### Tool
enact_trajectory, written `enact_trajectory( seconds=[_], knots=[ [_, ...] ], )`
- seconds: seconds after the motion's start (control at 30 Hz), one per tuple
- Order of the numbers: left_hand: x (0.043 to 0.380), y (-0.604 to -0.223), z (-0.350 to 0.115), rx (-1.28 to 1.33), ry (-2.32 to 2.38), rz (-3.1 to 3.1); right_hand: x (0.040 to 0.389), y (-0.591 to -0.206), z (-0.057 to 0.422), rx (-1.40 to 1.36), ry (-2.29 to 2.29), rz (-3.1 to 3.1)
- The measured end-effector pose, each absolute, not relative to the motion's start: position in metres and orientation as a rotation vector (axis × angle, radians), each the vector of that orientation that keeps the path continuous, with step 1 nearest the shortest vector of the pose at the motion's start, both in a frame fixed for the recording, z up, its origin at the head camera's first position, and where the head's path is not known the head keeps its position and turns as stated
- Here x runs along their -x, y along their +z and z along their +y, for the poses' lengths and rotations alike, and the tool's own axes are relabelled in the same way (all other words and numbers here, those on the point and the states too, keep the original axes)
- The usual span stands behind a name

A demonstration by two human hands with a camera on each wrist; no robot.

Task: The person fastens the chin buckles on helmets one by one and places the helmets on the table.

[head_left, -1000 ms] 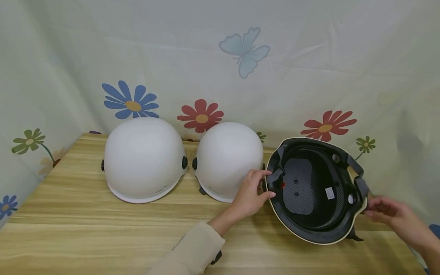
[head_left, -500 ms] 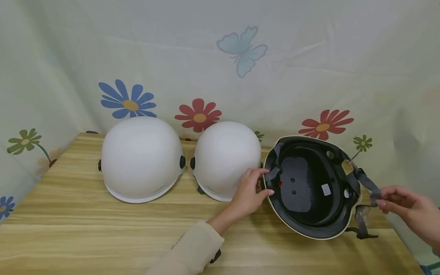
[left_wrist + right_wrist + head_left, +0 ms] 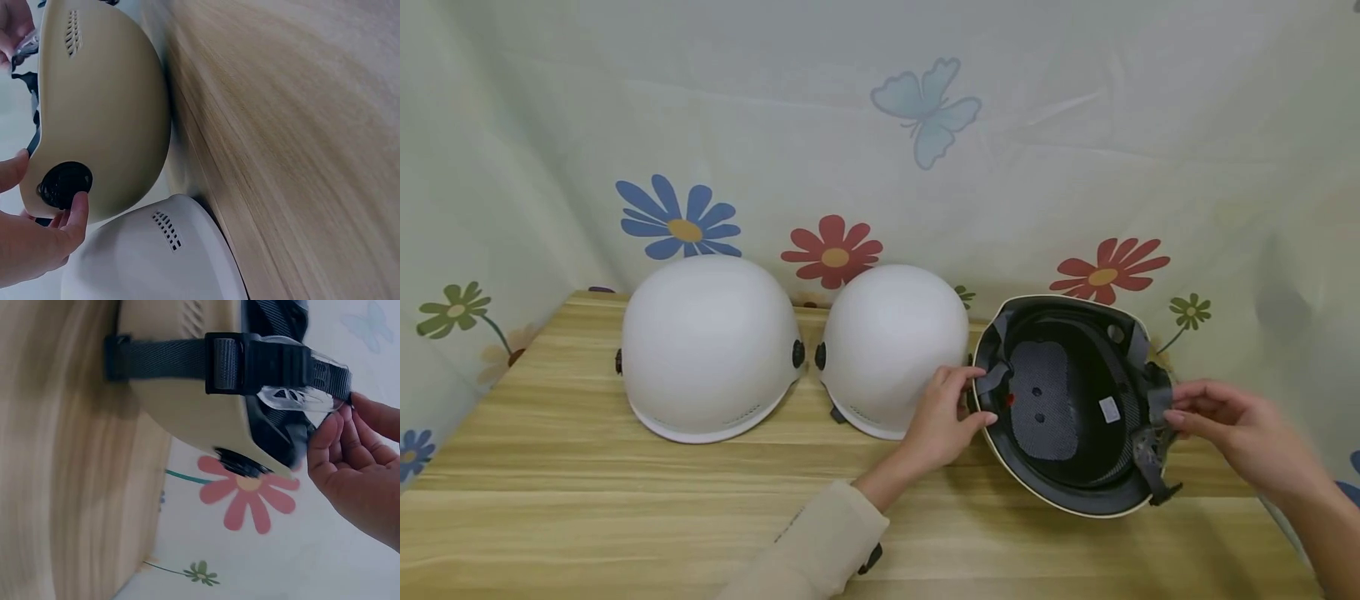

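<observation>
The beige helmet (image 3: 1070, 408) lies crown down on the wood-grain surface (image 3: 700, 517), towards four o'clock from the middle of the head view, its black-lined opening facing the wearer of the camera. At its nine o'clock the left hand (image 3: 946, 425) grips the rim, thumb over the edge and fingers outside by the round black knob (image 3: 65, 184). At its three o'clock the fingers of the right hand (image 3: 1255, 433) pinch the grey chin strap (image 3: 1159, 406), whose black buckle (image 3: 284, 365) and clear plastic piece (image 3: 278, 399) hang near the edge. Two white helmets sit dome up: the nearer (image 3: 895, 342) between nine and ten o'clock from the beige one, the other (image 3: 711, 350) beyond it at nine. The rounded crown looks like the weak point: should the left grip loosen while the strap is pulled, the shell could rock or roll towards three o'clock, or swing back and knock the nearer white helmet. The pinch seems to take only a small part of the webbing, so the springy strap might slip free, flop outside the rim, or fold in twisted.
</observation>
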State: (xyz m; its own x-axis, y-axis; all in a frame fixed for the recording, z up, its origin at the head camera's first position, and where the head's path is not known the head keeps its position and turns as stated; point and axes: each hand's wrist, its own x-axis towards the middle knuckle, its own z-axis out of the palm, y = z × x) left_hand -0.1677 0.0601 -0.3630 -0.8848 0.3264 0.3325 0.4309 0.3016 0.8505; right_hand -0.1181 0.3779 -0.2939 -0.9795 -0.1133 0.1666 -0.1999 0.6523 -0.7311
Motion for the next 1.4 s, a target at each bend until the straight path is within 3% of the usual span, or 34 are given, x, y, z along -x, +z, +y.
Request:
enact_trajectory(
  seconds=[0.8,1.2,1.4],
  knots=[
    [0.167,-0.364,0.060,0.700,-1.649,-2.458,0.131,-0.302,0.357,-0.340,1.378,-2.713],
    [0.169,-0.368,0.057,0.678,-1.671,-2.474,0.121,-0.307,0.366,-0.345,1.470,-2.718],
    [0.170,-0.368,0.057,0.684,-1.687,-2.465,0.110,-0.311,0.375,-0.219,1.367,-2.699]
  ],
)
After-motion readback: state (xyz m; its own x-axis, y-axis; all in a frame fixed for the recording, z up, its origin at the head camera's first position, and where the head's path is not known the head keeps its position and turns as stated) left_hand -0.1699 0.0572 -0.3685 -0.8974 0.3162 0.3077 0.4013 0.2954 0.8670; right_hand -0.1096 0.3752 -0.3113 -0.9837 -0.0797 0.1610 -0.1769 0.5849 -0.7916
